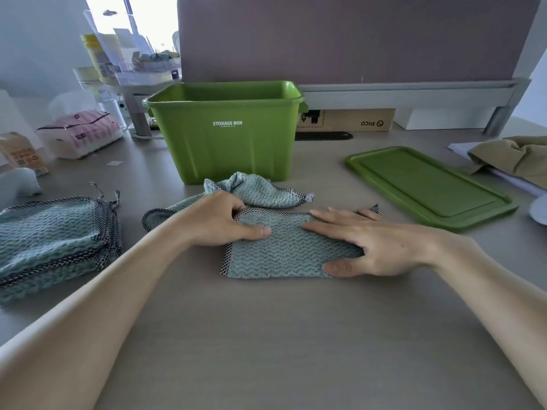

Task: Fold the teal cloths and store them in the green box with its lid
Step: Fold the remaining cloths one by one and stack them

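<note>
A teal wavy-weave cloth (284,250) is pinched by the left hand (225,220) and flattened by the spread right hand (364,247); folded teal cloths (50,241) are stacked aside; storing in the green plastic box (228,143) is judged pending.

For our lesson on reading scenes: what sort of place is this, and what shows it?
Probably an office desk: a partition panel stands at the back, a raised shelf runs below it, and a carton sits under the shelf.
</note>
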The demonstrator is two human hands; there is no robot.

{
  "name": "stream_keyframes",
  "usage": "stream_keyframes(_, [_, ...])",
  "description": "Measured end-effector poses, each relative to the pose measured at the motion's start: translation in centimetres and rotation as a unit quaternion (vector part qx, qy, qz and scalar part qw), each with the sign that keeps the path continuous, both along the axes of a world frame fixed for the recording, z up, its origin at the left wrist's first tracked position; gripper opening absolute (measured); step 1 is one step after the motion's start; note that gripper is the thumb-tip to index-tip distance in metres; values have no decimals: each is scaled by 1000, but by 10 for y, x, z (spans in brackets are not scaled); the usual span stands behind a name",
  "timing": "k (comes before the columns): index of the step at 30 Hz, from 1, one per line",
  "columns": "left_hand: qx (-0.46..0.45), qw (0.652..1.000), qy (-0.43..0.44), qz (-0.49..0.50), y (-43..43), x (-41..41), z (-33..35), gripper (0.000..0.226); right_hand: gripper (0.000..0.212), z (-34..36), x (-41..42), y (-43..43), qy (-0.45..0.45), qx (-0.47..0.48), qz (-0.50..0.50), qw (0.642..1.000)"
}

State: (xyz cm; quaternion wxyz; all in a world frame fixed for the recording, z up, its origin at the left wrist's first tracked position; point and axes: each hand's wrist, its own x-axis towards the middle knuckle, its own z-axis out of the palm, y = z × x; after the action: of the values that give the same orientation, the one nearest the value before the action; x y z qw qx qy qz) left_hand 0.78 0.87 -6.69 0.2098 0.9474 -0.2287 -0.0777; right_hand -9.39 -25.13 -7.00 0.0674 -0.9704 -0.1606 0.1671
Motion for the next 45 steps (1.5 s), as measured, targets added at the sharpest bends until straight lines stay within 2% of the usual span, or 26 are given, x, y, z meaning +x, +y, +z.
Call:
stream_keyframes(5, [-141,980,141,0,12,5,11,65,83,-3,1,0,-11,6,-4,1000])
stream_keyframes(7, [-169,968,183,-5,13,2,16,51,86,-7,3,0,-18,12,-6,1000])
stream_keyframes(9, [-179,958,219,-34,15,0,19,48,85,-11,5,1,-33,17,-2,999])
stream_keyframes(12, [-183,956,223,-57,19,-1,22,39,79,-11,7,4,-60,41,10,997])
stream_keyframes(14, [-219,949,222,-46,20,2,24,33,80,-5,5,2,-80,77,8,994])
stream_keyframes(19, [-313,922,226,-28,21,3,25,45,72,11,1,-15,-108,100,-44,988])
stream_keyframes(23, [-355,910,207,-55,17,0,28,47,63,13,3,-21,-121,99,-30,987])
stream_keyframes(25, [-358,908,202,-74,11,-6,32,48,56,12,2,-18,-107,100,-20,989])
stream_keyframes(28, [-340,912,197,-114,-3,-18,40,53,58,9,4,-17,-91,102,-12,991])
stream_keyframes(33, [-283,928,183,-157,-36,-28,52,49,48,19,2,-37,-86,176,-77,978])
stream_keyframes(38, [-229,942,173,-172,-75,-39,50,49,41,18,-2,-57,27,292,-189,937])
stream_keyframes(45, [-192,958,143,-161,-113,-54,26,53,31,14,-3,-59,56,393,-235,887])
